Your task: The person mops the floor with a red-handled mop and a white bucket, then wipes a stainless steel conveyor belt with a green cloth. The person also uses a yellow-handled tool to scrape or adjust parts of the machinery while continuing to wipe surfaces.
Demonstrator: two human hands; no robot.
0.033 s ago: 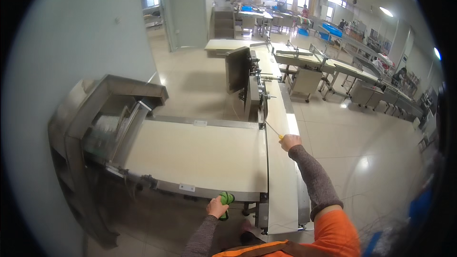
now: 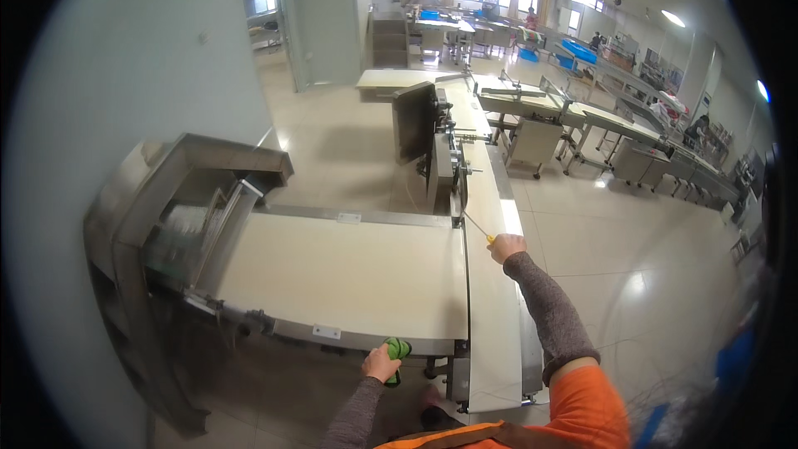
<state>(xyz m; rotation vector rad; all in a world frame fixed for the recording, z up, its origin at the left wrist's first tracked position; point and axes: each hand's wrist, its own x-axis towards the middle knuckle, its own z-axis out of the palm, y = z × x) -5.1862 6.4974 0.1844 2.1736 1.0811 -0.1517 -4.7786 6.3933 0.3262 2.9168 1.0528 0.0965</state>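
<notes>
My left hand (image 2: 380, 364) is closed around a bunched green cloth (image 2: 399, 349), beside the near edge of a wide cream conveyor belt (image 2: 341, 274). Out ahead, my right hand (image 2: 507, 247) grips the yellow handle of a screwdriver-like tool (image 2: 490, 239) over a long, narrow cream belt (image 2: 492, 308). The tool's thin shaft slants up and left toward the metal fittings (image 2: 460, 191) along that belt's left side. Whether its tip touches them I cannot make out. My fist hides most of the handle.
A stainless-steel frame (image 2: 125, 208) stands at the wide belt's left end. Dark and grey machine boxes (image 2: 414, 123) rise left of the narrow belt. More conveyors (image 2: 615, 122) run off to the far right across a tiled floor (image 2: 598, 241). A pale wall (image 2: 125, 58) bounds the left.
</notes>
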